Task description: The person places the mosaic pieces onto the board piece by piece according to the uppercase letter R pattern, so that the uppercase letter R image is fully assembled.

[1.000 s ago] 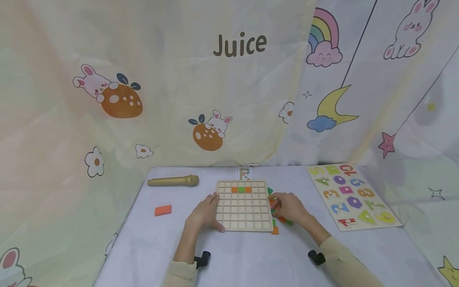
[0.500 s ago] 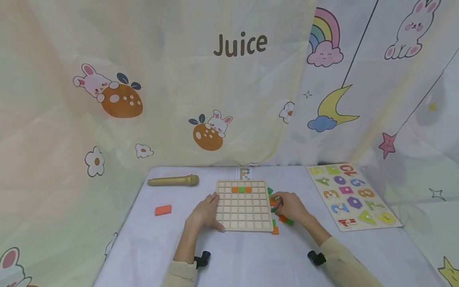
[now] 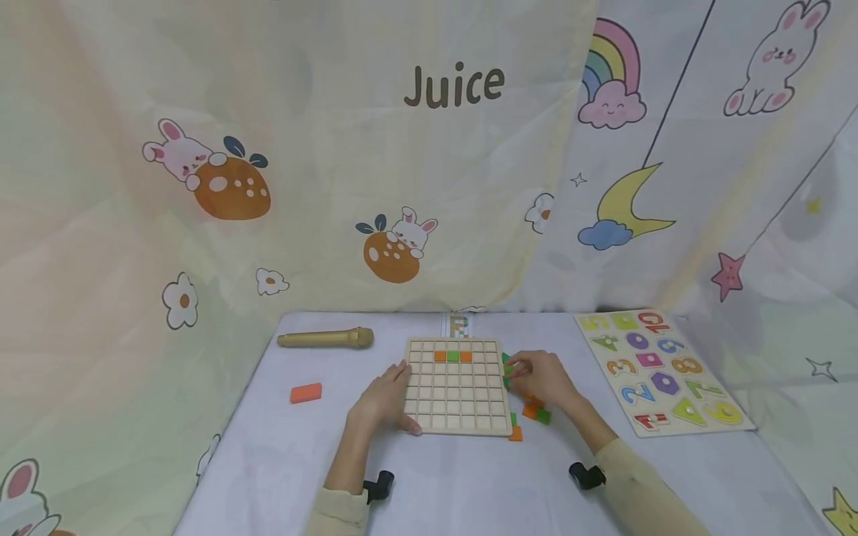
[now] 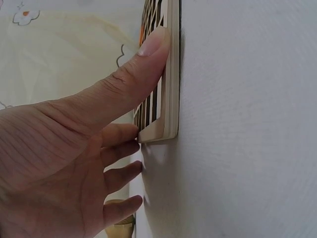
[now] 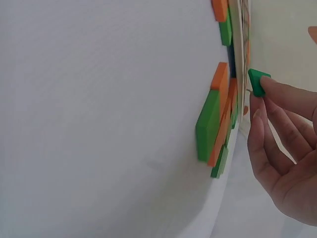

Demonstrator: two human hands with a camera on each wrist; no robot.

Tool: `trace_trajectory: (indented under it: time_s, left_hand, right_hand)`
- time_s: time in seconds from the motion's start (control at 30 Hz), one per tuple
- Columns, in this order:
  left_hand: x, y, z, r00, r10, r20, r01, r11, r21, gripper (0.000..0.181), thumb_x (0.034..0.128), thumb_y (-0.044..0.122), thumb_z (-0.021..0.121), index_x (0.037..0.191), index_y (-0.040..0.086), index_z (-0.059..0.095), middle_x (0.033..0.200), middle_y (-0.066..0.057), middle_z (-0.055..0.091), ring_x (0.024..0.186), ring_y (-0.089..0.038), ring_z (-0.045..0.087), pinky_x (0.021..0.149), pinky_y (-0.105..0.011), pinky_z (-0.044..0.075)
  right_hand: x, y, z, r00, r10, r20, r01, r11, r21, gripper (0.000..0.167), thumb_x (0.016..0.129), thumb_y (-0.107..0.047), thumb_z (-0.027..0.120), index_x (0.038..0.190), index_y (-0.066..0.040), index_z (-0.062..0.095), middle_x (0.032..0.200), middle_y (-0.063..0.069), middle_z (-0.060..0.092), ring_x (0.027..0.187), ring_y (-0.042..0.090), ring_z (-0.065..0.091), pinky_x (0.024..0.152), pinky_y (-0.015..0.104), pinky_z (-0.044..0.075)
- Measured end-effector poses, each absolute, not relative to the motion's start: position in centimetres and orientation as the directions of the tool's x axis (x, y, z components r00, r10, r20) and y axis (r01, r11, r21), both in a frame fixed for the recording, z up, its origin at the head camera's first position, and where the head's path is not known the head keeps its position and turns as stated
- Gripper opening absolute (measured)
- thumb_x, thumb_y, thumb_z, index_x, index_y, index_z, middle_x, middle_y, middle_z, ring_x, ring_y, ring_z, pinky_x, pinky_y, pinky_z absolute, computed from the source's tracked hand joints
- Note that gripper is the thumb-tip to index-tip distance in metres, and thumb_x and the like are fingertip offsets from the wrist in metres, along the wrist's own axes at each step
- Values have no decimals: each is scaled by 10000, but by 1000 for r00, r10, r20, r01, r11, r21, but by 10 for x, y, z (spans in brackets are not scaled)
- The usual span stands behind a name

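A square wooden grid board (image 3: 459,398) lies on the white table, with two orange tiles and a green tile (image 3: 453,356) in a row near its far edge. My left hand (image 3: 383,400) rests at the board's left side; in the left wrist view its thumb (image 4: 151,49) lies on the near edge and the fingers are extended along the side. Just right of the board, my right hand (image 3: 544,378) pinches a small dark green tile (image 5: 256,82) between thumb and finger, raised above the table. Below it, loose orange and green tiles (image 5: 208,124) lie in an overlapping pile.
A gold toy microphone (image 3: 325,338) and a red-orange block (image 3: 305,393) lie to the left. A number-and-shape puzzle board (image 3: 663,372) is at the right. Behind the grid board, a small printed pattern card (image 3: 459,325) shows partly. A printed curtain hangs behind the table.
My right hand has lifted slightly from the loose tiles and now holds a green tile by the board's right edge. My left hand stays in place. The head view has shifted a little.
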State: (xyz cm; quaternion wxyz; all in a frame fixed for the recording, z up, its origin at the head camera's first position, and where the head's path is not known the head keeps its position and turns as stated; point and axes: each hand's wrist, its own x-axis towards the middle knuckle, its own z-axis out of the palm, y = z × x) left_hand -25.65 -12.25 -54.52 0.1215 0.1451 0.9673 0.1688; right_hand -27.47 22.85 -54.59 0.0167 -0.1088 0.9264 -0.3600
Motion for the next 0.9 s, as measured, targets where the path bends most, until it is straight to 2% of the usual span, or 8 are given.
trace_trajectory:
  time_s: [0.27,0.57,0.9]
  left_hand:
    - [-255,-122,-545,-927,325,-190,237,897,374,1342,542,471,1018,1603,-9,352,1690,-171,300,1558,-379,278,1243,-542,321]
    - [-256,-123,-545,-926,331,-183,247,895,371,1342,534,481,1011,1600,-10,360,1687,-177,305,1555,-383,283,1242,-550,319]
    - [-256,-122,-545,-928,326,-180,246,899,363,1357,521,488,1009,1599,-16,357,1686,-182,306,1556,-381,282,1243,-549,317]
  right_hand:
    - [-287,214,-542,-981,-186,49,-162,666,-728,359,862,-129,858,1204,-78,761,923,-26,777,760,126,698,626,305,576]
    - [-305,203,-546,-988,-149,49,-135,642,-755,406,868,-153,860,1250,-82,741,937,-25,777,824,150,688,681,323,560]
    - [-327,195,-553,-991,-123,57,-122,620,-775,433,864,-148,865,1268,-77,730,951,19,775,809,173,695,669,320,572]
